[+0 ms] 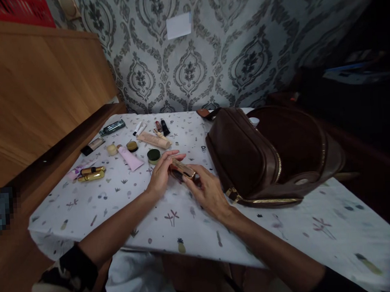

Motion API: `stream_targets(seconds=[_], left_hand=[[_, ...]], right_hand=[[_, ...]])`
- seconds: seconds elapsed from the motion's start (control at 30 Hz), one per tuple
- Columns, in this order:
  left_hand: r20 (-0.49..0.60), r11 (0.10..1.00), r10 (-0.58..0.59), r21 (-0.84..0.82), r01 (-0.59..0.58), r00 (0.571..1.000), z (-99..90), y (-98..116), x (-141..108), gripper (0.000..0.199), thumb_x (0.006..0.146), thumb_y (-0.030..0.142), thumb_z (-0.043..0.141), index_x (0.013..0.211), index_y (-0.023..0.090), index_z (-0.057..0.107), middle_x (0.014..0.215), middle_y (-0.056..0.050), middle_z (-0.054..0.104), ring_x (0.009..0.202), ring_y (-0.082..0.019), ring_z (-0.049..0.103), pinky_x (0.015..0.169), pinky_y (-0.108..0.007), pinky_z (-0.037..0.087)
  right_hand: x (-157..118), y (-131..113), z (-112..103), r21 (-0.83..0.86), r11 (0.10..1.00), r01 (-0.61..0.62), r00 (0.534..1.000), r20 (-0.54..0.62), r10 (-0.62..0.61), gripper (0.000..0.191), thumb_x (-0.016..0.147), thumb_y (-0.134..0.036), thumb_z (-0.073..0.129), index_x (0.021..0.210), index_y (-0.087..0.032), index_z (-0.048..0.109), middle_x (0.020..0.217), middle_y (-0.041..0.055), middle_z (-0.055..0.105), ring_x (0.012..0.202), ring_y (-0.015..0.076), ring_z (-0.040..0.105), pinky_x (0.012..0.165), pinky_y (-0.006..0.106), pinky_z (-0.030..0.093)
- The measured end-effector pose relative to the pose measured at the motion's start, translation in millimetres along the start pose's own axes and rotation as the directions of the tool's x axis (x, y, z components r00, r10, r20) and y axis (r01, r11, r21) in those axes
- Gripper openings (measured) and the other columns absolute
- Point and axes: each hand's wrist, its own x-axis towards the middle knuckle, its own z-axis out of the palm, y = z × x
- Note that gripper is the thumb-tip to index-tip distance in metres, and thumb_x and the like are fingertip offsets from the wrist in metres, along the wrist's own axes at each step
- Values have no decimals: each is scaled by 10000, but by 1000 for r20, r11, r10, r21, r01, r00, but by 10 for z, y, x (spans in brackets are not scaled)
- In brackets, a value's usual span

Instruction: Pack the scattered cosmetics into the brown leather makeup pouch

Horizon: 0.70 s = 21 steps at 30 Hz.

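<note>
Over the middle of the table, a small glossy gold-brown cosmetic bottle (182, 169) is tilted between both my hands. My left hand (161, 173) is closed around its far left end, with some fingers stretched over the top. The thumb and fingers of my right hand (207, 189) pinch its near right end. Just left of my left hand sits a dark-lidded round jar (153, 155). Beyond it lie a pink tube (130, 158) and a beige tube (153, 140). My fingers cover part of the bottle, and no label can be read.
A brown leather backpack (244, 156) with gold zips lies open at my right. On the patterned tablecloth (120, 211) are gold tubes (91, 176), small jars (132, 146), a dark clear bottle (112, 127) and several other cosmetics. A wooden panel (41, 75) borders the left; a papered wall stands behind.
</note>
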Motion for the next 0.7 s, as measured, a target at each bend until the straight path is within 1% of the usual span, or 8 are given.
stream_targets(seconds=[0.1,0.23,0.33,0.4,0.47,0.57,0.63,0.7], left_hand=[[-7,999,-12,-35,12,1000,4,-3,24,316,895,398,536,1114,185,615,1097,-79,755,999,-215,695,913,-357,521],[-35,998,-60,8,60,998,17,1,28,384,887,510,565,1087,187,613,1067,-72,731,965,-217,690,872,-344,524],[-66,997,-58,37,60,996,24,23,18,428,860,583,619,1044,197,603,987,-40,693,959,-202,660,843,-312,511],[-69,998,-57,36,60,996,27,51,10,451,822,605,676,1003,200,592,911,-16,657,913,-185,640,796,-290,502],[-71,998,-62,9,62,996,30,86,5,475,768,585,751,994,201,587,876,-1,633,870,-165,626,766,-272,491],[-83,999,-19,-41,16,996,37,131,2,517,688,493,849,1024,199,586,889,5,633,854,-138,614,796,-261,484],[-78,999,29,-37,-32,997,48,153,-8,528,661,434,875,1036,201,587,905,6,631,844,-128,606,801,-258,485],[-47,998,66,1,-66,997,65,171,-38,527,655,388,879,1052,204,586,930,4,622,836,-123,601,786,-253,485]], right_hand=[[-1,0,-20,60,997,-47,999,-21,48,257,957,-385,560,1121,-206,644,1030,94,721,907,245,677,776,360,556],[4,14,-12,161,982,-95,994,-41,103,265,939,-406,585,1084,-193,650,998,85,714,895,231,669,752,341,555],[7,30,9,225,968,-108,992,-39,119,251,907,-379,613,1077,-194,630,973,70,696,867,213,657,740,324,557],[10,41,23,223,970,-99,994,-33,109,215,876,-327,618,1049,-199,611,926,49,678,820,194,637,730,312,547],[13,49,33,204,975,-91,995,-24,97,185,846,-277,607,1015,-203,586,875,27,650,774,174,609,715,299,529],[15,50,39,167,981,-100,994,-20,105,174,820,-253,602,978,-207,546,808,-6,593,721,152,571,690,279,500],[13,39,32,140,985,-100,994,-18,104,172,821,-256,605,971,-210,536,795,-14,582,701,145,559,682,274,489],[9,22,17,107,991,-77,997,-12,78,166,841,-267,603,988,-211,549,827,0,614,717,153,574,693,283,492]])
